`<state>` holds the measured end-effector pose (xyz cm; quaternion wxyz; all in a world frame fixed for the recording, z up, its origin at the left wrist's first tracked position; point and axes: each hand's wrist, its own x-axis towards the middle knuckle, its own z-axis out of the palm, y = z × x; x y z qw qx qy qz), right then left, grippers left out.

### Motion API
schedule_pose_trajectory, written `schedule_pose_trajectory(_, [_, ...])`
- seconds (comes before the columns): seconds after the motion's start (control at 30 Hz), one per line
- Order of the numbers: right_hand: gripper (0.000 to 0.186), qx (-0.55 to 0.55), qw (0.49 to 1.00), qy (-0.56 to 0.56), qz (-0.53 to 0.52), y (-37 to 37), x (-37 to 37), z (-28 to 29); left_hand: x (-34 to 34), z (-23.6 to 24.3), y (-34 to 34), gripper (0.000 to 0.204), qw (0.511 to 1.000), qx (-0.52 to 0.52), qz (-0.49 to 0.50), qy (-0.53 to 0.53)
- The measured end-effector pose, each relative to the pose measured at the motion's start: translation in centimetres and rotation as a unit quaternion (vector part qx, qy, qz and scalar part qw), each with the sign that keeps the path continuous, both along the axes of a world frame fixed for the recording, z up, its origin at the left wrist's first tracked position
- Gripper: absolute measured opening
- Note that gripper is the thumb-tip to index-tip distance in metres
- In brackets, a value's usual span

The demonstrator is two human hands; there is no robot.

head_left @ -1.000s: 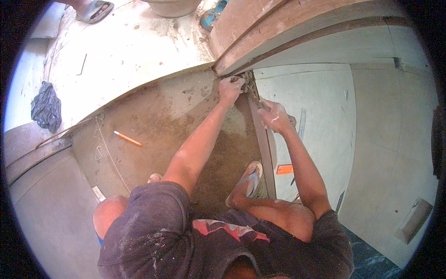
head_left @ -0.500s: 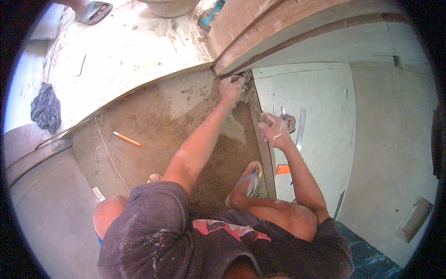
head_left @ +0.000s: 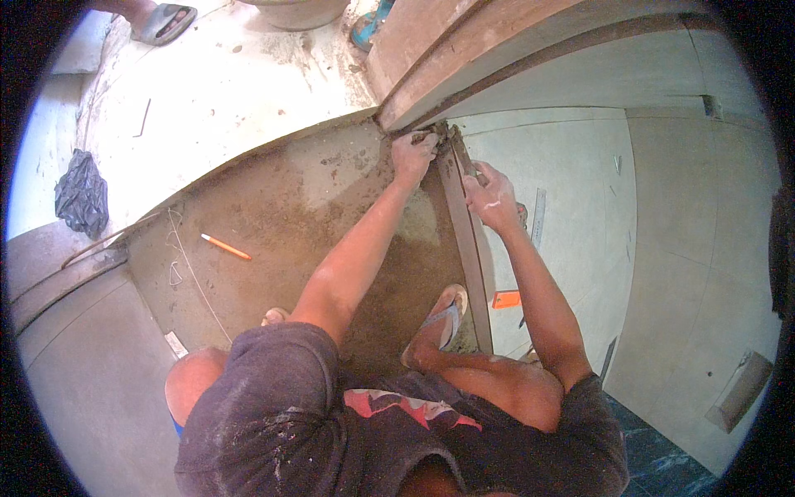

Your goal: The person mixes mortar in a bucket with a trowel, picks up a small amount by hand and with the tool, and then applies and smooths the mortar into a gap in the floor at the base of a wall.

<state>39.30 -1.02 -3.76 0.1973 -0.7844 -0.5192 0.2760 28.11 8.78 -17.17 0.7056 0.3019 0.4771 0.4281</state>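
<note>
My left hand (head_left: 413,157) reaches the inner corner at the foot of the wooden door frame (head_left: 397,112). Its fingers are curled against grey wet mortar (head_left: 443,132); whatever they may hold is hidden. A long, narrow brown strip (head_left: 469,244) runs from that corner toward my sandalled foot, between the rough floor and the pale tiles. My right hand (head_left: 492,199) is bent over the strip's upper part, with thumb and fingers closed at its edge. Both hands are dusted with whitish powder. Behind my right hand, a tape measure (head_left: 522,215) is partly covered.
An orange-and-white pen (head_left: 226,247) and loose string (head_left: 195,277) lie on the rough brown floor. On the tiles are a metal ruler (head_left: 539,217) and an orange block (head_left: 506,299). A black plastic bag (head_left: 81,192) sits left; another person's sandalled foot (head_left: 166,23) is far left.
My right hand has moved up and slightly left from beside the tape measure onto the brown strip. The strip's far end shows more plainly now. My left hand stays at the corner.
</note>
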Motion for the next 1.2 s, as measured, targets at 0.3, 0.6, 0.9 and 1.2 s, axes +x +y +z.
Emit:
schedule_pose_trajectory(0.3, [0.036, 0.07, 0.991, -0.094, 0.063, 1.4, -1.0, -0.9, 0.3, -0.5, -0.5, 0.023, 0.997, 0.052, 0.001, 0.049])
schedule_pose_trajectory(0.6, [0.038, -0.011, 0.995, 0.095, 0.007, 1.7, -0.4, -2.3, 0.6, -1.3, -0.7, 0.026, 0.998, 0.035, 0.049, 0.032])
schedule_pose_trajectory(0.9, [0.041, -0.076, 0.979, 0.185, -0.035, -0.3, -4.9, 3.1, -0.6, -3.0, -0.6, 0.027, 0.955, 0.198, -0.003, 0.221])
schedule_pose_trajectory(1.2, [0.037, -0.127, 0.967, -0.136, 0.175, -10.6, -4.0, 0.1, -0.9, -1.0, -0.4, 0.04, 0.947, 0.198, -0.011, 0.254])
